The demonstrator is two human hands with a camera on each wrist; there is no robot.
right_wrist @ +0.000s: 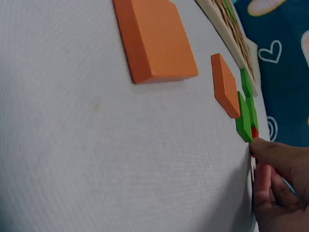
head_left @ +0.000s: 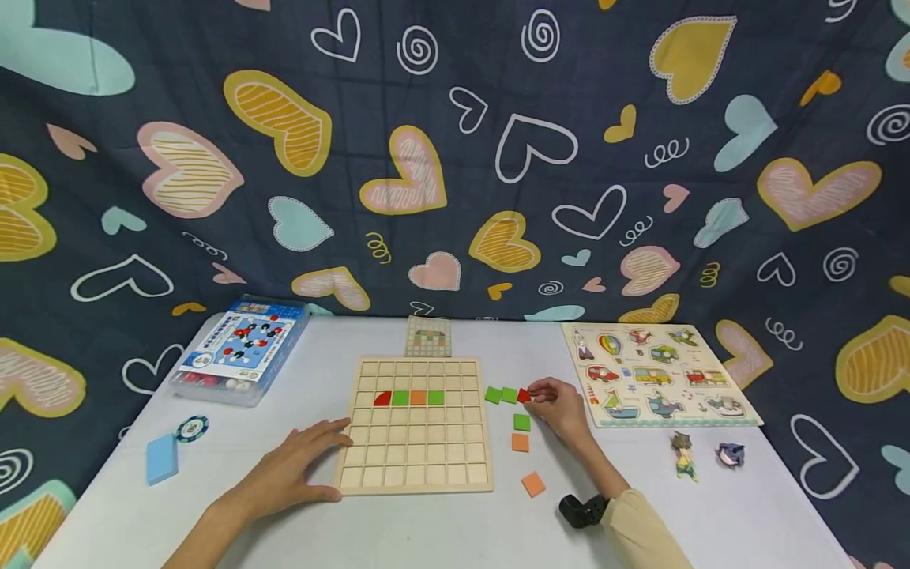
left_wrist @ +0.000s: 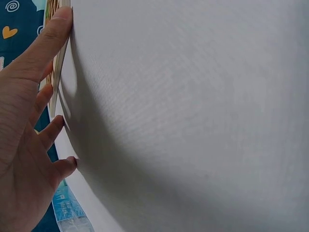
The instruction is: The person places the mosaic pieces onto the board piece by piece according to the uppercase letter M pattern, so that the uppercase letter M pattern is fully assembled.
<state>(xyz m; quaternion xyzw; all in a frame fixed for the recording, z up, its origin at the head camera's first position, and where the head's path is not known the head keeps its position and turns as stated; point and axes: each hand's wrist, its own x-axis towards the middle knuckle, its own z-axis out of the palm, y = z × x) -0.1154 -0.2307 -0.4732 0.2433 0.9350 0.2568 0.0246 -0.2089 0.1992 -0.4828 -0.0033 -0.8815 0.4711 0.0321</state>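
Note:
A wooden grid board (head_left: 415, 487) lies on the table. One of its rows holds a red quarter-round tile (head_left: 383, 399), a green tile (head_left: 401, 398), an orange tile (head_left: 418, 398) and another green one. My left hand (head_left: 287, 466) rests at the board's left side, fingers spread and thumb at its lower corner; the left wrist view shows the thumb (left_wrist: 55, 29) along the edge. Right of the board, my right hand (head_left: 562, 407) pinches a red tile (head_left: 523, 395), partly hidden by the fingertips. Beside it lie green tiles (head_left: 509, 395) and, nearer me, orange tiles (head_left: 533, 484).
A small pattern card (head_left: 429, 348) lies behind the board. At left are a boxed molecule set (head_left: 238, 348), a poker chip (head_left: 192, 428) and a blue block (head_left: 162, 459). A vehicle puzzle board (head_left: 661, 417) and two small figures (head_left: 683, 457) lie at right.

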